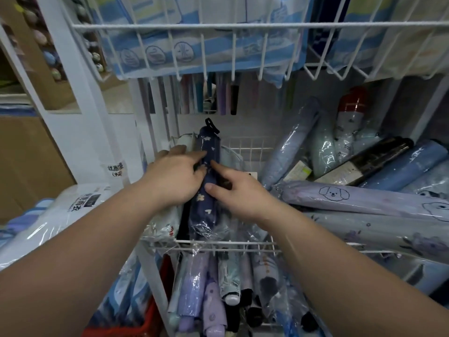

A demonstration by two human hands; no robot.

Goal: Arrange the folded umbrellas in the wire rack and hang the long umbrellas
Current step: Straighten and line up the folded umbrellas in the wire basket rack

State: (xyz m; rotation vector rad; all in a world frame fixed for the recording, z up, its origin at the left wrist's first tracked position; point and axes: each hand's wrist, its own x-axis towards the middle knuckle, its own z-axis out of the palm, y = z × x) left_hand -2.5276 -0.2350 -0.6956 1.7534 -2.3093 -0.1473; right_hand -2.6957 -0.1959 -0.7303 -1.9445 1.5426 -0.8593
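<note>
A navy folded umbrella with small white flowers, in a clear sleeve, lies lengthwise at the left of the middle shelf of the white wire rack. My left hand rests on its left side, fingers stretched across it. My right hand touches its right side with thumb and forefinger. A pale floral folded umbrella lies just left of it, partly under my left wrist. Several loose folded umbrellas, among them a lilac one with a dog drawing, are heaped on the right of the shelf.
The upper wire basket with blue-and-white packets overhangs the shelf. The shelf below holds several upright folded umbrellas. Wrapped packages sit at left, a red crate at the bottom. Long umbrellas hang at the back.
</note>
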